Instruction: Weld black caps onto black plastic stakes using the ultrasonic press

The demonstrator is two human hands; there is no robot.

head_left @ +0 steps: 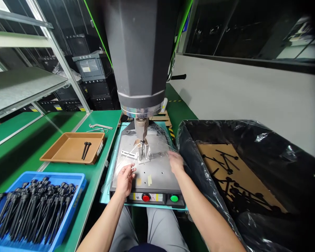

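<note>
A large dark grey press machine [138,52] stands in front of me, its narrow tool head [141,129] lowered over a small metal fixture [141,154] on the metal base plate [157,178]. White strands hang around the fixture. My left hand [126,179] is just in front and left of it, fingers curled and pinched near a small pale bit that I cannot make out. My right hand [176,161] is at the plate's right edge, smeared by motion. A faint blurred streak runs from its fingers toward the fixture.
A blue tray [80,185] of many black bolt-like parts and a brown tray [63,159] with two such parts [86,150] are at left, near a wrench [101,126]. At right, a plastic-lined bin [191,157] contains loose black parts. Red [146,197] and green buttons [174,198] face me.
</note>
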